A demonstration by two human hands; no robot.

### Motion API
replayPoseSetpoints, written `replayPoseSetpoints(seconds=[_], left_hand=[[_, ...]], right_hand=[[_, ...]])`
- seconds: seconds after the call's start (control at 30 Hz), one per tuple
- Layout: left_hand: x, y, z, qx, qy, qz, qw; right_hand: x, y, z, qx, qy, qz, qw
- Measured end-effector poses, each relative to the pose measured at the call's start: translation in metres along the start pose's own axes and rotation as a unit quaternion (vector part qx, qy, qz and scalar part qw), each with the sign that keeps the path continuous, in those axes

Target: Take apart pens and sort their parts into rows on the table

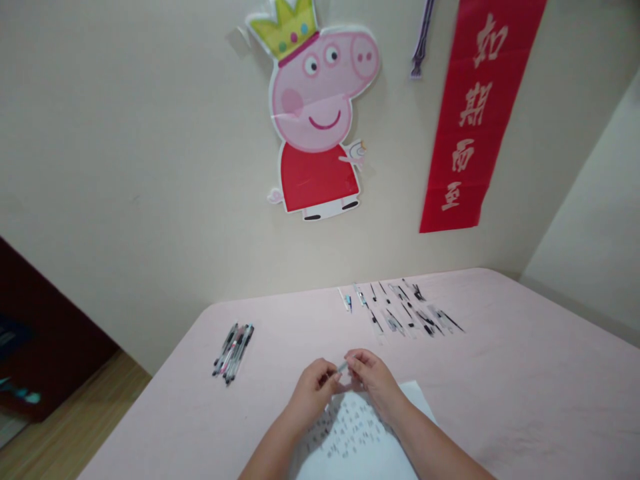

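Over the upper edge of a white sheet of paper (pixel 356 460), my left hand (pixel 314 387) and my right hand (pixel 373 377) face each other with fingertips pinched. Between them shows a short stretch of a slim greyish pen (pixel 343 367), gripped from both sides. Most of it is hidden by the fingers, so I cannot tell whether it is whole or only a part. Rows of small dark handwritten marks cover the part of the paper below the hands.
A bundle of several pens (pixel 233 352) lies on the left of the pink-covered table (pixel 500 400). Towards the wall, rows of taken-apart pen pieces (pixel 407 310) are spread out. A pig cutout (pixel 320 177) and a red banner (pixel 480 113) hang on the wall.
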State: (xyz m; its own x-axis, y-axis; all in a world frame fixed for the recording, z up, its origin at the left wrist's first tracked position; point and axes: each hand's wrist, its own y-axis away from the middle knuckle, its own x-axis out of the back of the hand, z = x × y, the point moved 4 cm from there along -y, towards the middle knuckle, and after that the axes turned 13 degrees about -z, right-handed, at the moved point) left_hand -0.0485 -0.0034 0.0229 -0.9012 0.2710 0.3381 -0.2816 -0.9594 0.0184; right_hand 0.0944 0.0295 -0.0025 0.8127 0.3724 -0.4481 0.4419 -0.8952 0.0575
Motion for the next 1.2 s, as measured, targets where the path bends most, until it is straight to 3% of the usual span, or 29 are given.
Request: replayPoseSetpoints(seconds=[0.13,0.3,0.4,0.53,0.7,0.83,1.03,1.2], left_hand=[[0.004,0.000,-0.002,-0.022,-0.129,0.013,0.991],[0.009,0.001,-0.001,-0.025,-0.180,0.006,0.983],[0.010,0.004,0.008,-0.040,-0.229,0.000,0.973],[0.010,0.007,0.018,-0.053,-0.287,-0.010,0.956],[0.010,0.008,0.021,-0.078,-0.337,0.000,0.938],[0.012,0.007,0.017,-0.088,-0.355,0.005,0.931],[0.016,0.005,0.011,-0.085,-0.356,0.013,0.931],[0.015,0.006,0.012,-0.093,-0.369,0.019,0.925]], right_hand=[[0.000,0.000,0.000,0.001,0.013,-0.004,1.000],[-0.003,0.002,-0.004,-0.005,0.035,-0.021,0.999],[-0.001,0.002,-0.007,0.023,0.080,0.002,0.997],[0.006,0.003,-0.013,0.108,0.234,0.060,0.964],[0.009,0.000,-0.005,0.089,0.375,0.042,0.922],[0.008,0.000,-0.006,0.091,0.376,0.040,0.921],[0.002,0.000,-0.009,0.101,0.286,0.000,0.953],[0.005,0.002,-0.009,0.125,0.337,0.024,0.933]])
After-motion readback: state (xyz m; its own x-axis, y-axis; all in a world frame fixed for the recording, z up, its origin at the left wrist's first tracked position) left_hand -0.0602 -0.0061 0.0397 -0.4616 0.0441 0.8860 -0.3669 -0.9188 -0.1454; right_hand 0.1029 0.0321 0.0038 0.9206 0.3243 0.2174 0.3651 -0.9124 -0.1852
